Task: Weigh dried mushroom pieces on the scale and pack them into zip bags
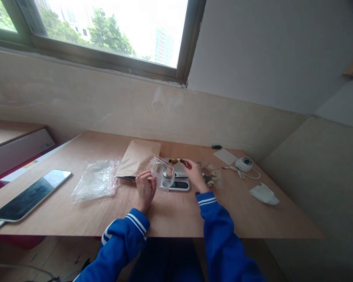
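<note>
My left hand (pixel 145 190) is closed, with its curled fingers at the left edge of a small clear zip bag (pixel 162 171) that has a red seal strip. The bag is tilted in front of a white kitchen scale (pixel 183 185) with a dark display, partly covering it. A light brown lump shows through or behind the plastic. My right hand (pixel 192 170) pinches a curled brown-yellow piece (pixel 175 161), perhaps dried mushroom, above the scale. To its right lies another clear bag (pixel 212 178) with pale and dark dried pieces, partly hidden by my wrist.
A brown paper bag (pixel 138 158) lies behind my left hand, and clear plastic bags (pixel 95 180) lie farther left beside a phone (pixel 32 195). At right are a white dome camera (pixel 244 164) with its cable, a white card (pixel 225 157), a crumpled tissue (pixel 264 194) and a green-handled tool (pixel 216 147).
</note>
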The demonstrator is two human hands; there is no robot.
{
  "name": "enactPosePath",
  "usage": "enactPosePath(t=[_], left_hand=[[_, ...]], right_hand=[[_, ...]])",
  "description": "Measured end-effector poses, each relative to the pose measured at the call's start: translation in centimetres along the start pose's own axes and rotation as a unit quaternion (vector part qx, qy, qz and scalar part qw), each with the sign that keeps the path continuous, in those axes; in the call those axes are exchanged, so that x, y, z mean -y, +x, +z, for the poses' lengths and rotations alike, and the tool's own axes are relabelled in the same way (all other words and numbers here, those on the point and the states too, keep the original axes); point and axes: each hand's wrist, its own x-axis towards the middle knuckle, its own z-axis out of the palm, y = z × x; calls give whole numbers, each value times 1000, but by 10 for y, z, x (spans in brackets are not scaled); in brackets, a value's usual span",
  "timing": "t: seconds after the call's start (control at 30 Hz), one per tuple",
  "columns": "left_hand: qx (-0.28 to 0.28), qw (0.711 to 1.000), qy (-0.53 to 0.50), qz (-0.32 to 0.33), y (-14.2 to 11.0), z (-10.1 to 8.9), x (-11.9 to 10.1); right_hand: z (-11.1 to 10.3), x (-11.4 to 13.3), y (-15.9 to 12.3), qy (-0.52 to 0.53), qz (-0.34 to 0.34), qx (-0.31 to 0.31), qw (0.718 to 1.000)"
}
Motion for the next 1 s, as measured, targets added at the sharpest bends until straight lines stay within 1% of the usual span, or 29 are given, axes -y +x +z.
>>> enactPosePath(t=[0.03,0.07,0.13,0.2,0.23,0.3,0.4,0.53,0.63,0.7,0.8,0.87,0.93,1.0], left_hand=[[3,1000,-1,2,0,0,0],[8,1000,-3,6,0,0,0],[17,1000,-6,9,-1,0,-1],[21,1000,-13,3,-1,-1,-1],[21,1000,-17,-4,-1,-1,-2],[21,999,-26,-13,0,0,-3],[37,999,-33,-10,2,0,-5],[62,996,-64,-4,4,-3,-9],[111,990,-92,0,5,-5,-11],[152,983,-102,0,6,-5,-10],[195,975,-105,3,7,-4,-10],[207,973,-101,12,8,-2,-9],[203,974,-96,21,8,-1,-9],[180,979,-94,18,8,0,-9]], right_hand=[[-2,12,0,54,15,-2,998],[-5,25,0,109,26,15,994],[-10,52,-1,178,48,84,979],[-13,73,-3,183,57,155,969],[-14,81,-4,170,53,177,968],[-12,90,-6,137,35,198,970],[-5,89,-9,105,20,199,974],[0,75,-11,115,63,175,976],[3,67,-13,149,95,157,972],[6,64,-15,217,138,167,952],[13,66,-20,330,195,190,904],[17,67,-23,354,198,190,894],[19,68,-24,350,187,185,899],[19,65,-24,331,168,179,911]])
